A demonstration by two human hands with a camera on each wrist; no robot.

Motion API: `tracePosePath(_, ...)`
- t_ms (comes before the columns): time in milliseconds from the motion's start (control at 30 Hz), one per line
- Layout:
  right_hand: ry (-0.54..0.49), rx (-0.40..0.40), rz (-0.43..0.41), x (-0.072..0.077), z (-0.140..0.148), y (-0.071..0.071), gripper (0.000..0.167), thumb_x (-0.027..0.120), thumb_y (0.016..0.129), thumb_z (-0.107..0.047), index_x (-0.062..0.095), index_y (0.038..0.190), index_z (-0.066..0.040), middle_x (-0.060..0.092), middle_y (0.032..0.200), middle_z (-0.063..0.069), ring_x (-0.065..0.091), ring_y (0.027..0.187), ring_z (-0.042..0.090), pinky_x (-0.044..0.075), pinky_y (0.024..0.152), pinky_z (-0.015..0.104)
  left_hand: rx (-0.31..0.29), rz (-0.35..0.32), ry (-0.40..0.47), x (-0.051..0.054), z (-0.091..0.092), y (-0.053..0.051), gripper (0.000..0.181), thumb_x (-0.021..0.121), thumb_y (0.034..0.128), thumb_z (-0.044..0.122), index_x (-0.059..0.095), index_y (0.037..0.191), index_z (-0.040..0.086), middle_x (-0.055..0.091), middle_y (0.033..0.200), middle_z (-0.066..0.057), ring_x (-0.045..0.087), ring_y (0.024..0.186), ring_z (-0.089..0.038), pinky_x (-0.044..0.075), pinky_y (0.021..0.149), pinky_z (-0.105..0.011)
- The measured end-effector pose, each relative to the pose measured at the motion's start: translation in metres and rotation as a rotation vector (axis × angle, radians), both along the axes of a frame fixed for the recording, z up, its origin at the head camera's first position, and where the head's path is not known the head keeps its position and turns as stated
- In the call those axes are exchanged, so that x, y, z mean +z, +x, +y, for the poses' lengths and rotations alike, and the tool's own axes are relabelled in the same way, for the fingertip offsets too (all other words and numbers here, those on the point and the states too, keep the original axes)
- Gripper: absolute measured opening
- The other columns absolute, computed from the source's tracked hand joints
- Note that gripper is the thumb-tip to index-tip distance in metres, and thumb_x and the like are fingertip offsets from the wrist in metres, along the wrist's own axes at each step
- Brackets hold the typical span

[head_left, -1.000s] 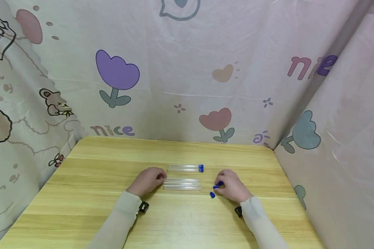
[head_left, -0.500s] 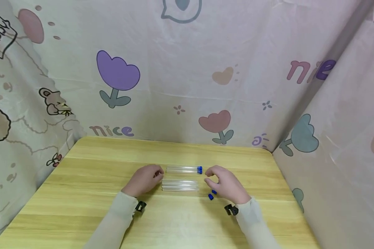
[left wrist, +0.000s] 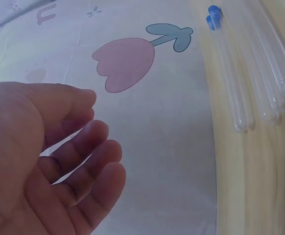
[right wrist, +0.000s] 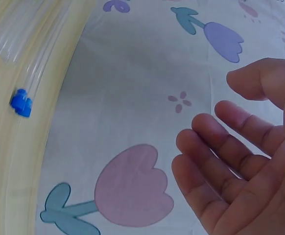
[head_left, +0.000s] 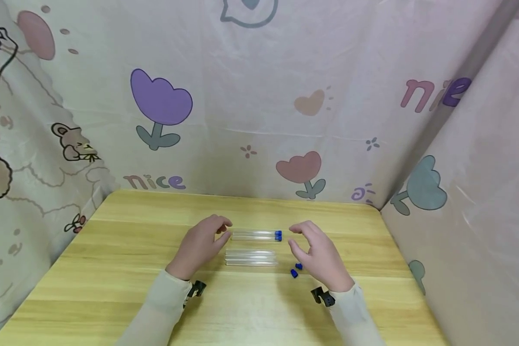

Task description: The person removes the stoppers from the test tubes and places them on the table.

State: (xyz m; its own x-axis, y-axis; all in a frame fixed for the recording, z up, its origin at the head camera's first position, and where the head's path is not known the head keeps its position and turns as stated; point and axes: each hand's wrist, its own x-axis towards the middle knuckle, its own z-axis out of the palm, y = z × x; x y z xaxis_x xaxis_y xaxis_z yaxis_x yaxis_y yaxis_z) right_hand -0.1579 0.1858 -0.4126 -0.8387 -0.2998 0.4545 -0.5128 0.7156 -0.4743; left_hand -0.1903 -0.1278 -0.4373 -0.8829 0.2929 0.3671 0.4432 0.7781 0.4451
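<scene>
Two clear test tubes with blue caps (head_left: 278,235) lie side by side toward the back of the table; in the left wrist view these capped tubes (left wrist: 230,73) show their rounded ends. Nearer the front lies a row of several uncapped clear test tubes (head_left: 251,257). My left hand (head_left: 201,245) hovers by the left ends of the tubes, fingers relaxed and holding nothing. To the right of the capped ends, my right hand (head_left: 317,252) is raised with thumb and fingers apart, its palm (right wrist: 260,196) bare. Loose blue caps (head_left: 294,273) lie below the right hand.
The wooden table (head_left: 251,307) ends at a patterned cloth backdrop (head_left: 225,158) behind, with more cloth (head_left: 475,259) along the right side. Each wrist wears a small black camera mount, such as the right one (head_left: 323,296).
My right hand has left the loose caps, moved up and opened. The left hand has lifted off the tubes' left ends and its fingers have spread.
</scene>
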Motion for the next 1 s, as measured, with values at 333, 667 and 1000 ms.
tracePosePath(333, 0.042, -0.023, -0.053, -0.008, 0.008, -0.004, 0.034, 0.075, 0.096, -0.02, 0.065, 0.128, -0.013, 0.065, 0.125, 0.0, 0.063, 0.117, 0.021, 0.055, 0.096, 0.043, 0.043, -0.048, -0.048, -0.012, 0.002, -0.003, 0.017, 0.074, 0.097, 0.023, 0.073, 0.108, 0.01, 0.068, 0.097, 0.0, 0.064, 0.087, -0.017, 0.057, 0.077, -0.037)
tracePosePath(667, 0.046, -0.027, -0.105, -0.012, 0.008, -0.005, 0.03, 0.072, 0.098, -0.024, 0.066, 0.126, -0.013, 0.063, 0.127, -0.002, 0.062, 0.117, 0.019, 0.055, 0.095, 0.042, -0.012, -0.183, -0.173, -0.035, 0.011, -0.029, 0.021, 0.072, 0.0989, 0.02, 0.075, 0.118, 0.011, 0.067, 0.097, -0.001, 0.065, 0.085, -0.016, 0.058, 0.078, -0.039)
tracePosePath(1000, 0.04, -0.003, -0.127, -0.012, 0.004, -0.003, 0.026, 0.072, 0.098, -0.022, 0.065, 0.123, -0.016, 0.061, 0.126, -0.003, 0.059, 0.11, 0.014, 0.058, 0.079, 0.036, 0.041, -0.256, -0.158, -0.043, 0.014, -0.047, 0.011, 0.072, 0.0965, 0.013, 0.077, 0.106, 0.01, 0.069, 0.091, 0.0, 0.064, 0.082, -0.016, 0.057, 0.077, -0.039)
